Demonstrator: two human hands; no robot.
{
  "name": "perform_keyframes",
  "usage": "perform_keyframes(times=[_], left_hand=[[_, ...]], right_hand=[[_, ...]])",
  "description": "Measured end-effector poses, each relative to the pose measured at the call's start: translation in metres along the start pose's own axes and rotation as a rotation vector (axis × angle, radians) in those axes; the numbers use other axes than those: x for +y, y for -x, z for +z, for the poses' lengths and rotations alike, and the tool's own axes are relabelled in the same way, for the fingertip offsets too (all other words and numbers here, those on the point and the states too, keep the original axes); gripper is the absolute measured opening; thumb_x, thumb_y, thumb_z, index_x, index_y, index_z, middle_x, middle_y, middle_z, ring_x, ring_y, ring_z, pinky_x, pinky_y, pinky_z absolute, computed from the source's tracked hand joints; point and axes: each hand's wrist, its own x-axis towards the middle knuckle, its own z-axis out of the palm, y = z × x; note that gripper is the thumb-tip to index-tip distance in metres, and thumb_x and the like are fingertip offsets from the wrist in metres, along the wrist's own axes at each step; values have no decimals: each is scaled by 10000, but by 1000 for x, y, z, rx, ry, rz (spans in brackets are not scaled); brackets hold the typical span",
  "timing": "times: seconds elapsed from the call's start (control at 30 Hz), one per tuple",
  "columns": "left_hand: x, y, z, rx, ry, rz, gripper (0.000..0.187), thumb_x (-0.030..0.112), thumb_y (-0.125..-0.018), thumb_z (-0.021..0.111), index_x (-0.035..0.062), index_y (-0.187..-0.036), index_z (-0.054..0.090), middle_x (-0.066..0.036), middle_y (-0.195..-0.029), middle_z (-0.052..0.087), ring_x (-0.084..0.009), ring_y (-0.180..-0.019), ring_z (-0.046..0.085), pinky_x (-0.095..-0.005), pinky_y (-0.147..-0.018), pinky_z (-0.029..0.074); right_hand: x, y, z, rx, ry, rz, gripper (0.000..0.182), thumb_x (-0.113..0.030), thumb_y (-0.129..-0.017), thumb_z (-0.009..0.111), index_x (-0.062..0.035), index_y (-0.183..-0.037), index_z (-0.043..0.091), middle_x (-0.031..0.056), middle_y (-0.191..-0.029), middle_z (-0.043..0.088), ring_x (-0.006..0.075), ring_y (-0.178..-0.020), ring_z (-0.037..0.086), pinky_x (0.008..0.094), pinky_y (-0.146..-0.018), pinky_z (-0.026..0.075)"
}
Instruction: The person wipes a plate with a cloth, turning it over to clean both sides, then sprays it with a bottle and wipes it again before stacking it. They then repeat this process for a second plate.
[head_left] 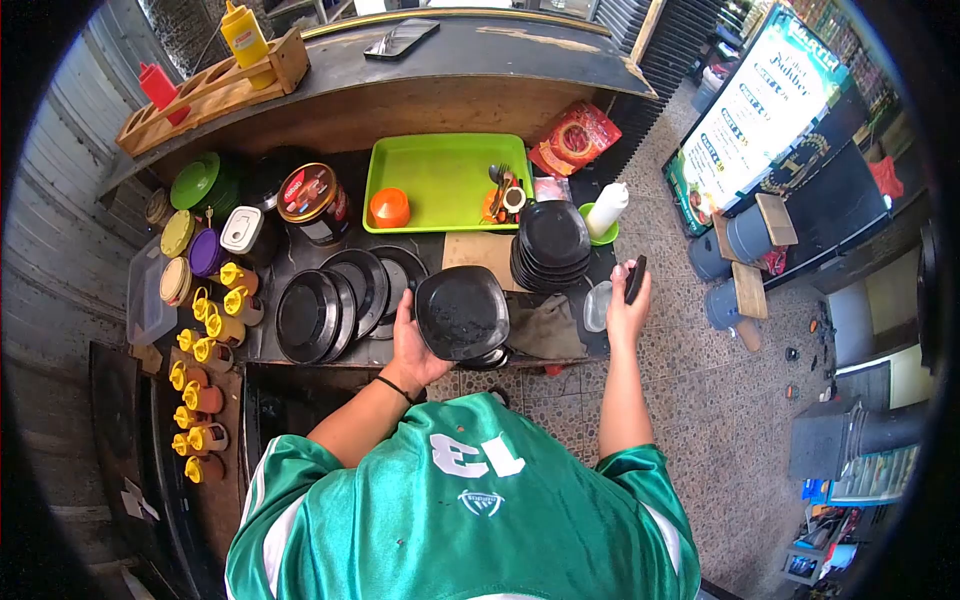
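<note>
My left hand [413, 345] is closed on the edge of a black square plate [462, 312], which is held above the front of the counter. Light specks show on the plate's face. Out to the right, my right hand [627, 310] is raised with its fingers closed on a small dark flat object [635, 280], whose kind I cannot make out. Behind the held plate stands a stack of black square plates [555, 235]. Several black round plates [305, 315] lie overlapping to the left. Beside my right hand is a clear plastic container [596, 306].
A green tray [445, 215] holds an orange bowl [390, 208] and utensils. Yellow-capped bottles [203, 397] line the left side, near a brown tub [312, 203]. A white squeeze bottle [607, 210] stands at right, a grey cloth [545, 328] near the front edge.
</note>
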Motion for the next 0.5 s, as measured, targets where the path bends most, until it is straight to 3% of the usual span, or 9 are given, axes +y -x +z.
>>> perform_keyframes(times=[0.1,0.13,0.17,0.23,0.27,0.4,0.47,0.5], left_hand=[[0,2,1,25,8,-9,885,766,-1039,339,98,-1588,530,-186,-1605,556,-417,-1457,547,-603,-1244,395],[1,1,0,6,10,-11,871,754,-1042,345,101,-1586,535,-185,-1606,556,-416,-1458,546,-602,-1244,394],[1,1,-2,-14,14,-11,857,743,-1044,351,104,-1583,540,-184,-1606,556,-415,-1459,545,-601,-1245,393],[2,3,-3,-15,30,-6,846,733,-1046,355,107,-1582,542,-182,-1602,561,-414,-1454,549,-599,-1244,395],[3,4,-3,-15,43,-2,835,724,-1048,359,109,-1581,544,-181,-1597,566,-412,-1449,554,-597,-1243,396],[6,7,-6,-11,70,44,803,704,-1047,376,117,-1560,570,-165,-1580,589,-399,-1433,570,-589,-1238,402],[9,6,-9,-3,94,52,768,680,-1047,389,123,-1533,600,-147,-1563,609,-385,-1423,580,-582,-1236,405],[10,6,-11,-4,97,59,768,680,-1047,389,123,-1533,600,-147,-1563,609,-385,-1423,580,-582,-1236,405]], right_hand=[[11,0,-2,-85,-128,166,483,-313,-1066,734,-48,-1435,570,112,-1210,717,192,-1138,692,356,-1002,540],[14,0,-4,-105,-115,214,653,-339,-1024,783,-55,-1534,490,162,-1268,709,258,-1178,699,412,-1038,528],[17,5,-5,-108,-114,214,653,-339,-1024,783,-55,-1534,490,162,-1268,709,258,-1178,699,412,-1038,528],[20,18,-7,-64,300,89,614,-345,-970,833,-58,-1425,537,191,-1197,741,386,-1090,735,482,-999,538],[15,34,-3,-8,281,98,595,-376,-947,842,-50,-1358,560,196,-1214,708,439,-1156,671,523,-1017,502],[42,94,-10,188,509,-14,529,-376,-951,815,-63,-1313,590,178,-1267,660,431,-1252,584,539,-1072,441],[31,116,-20,-183,657,76,503,-346,-926,807,-79,-1303,606,151,-1322,613,401,-1314,517,565,-1107,382],[20,125,-17,-187,656,69,503,-346,-926,807,-79,-1303,606,151,-1322,613,401,-1314,517,565,-1107,382]])
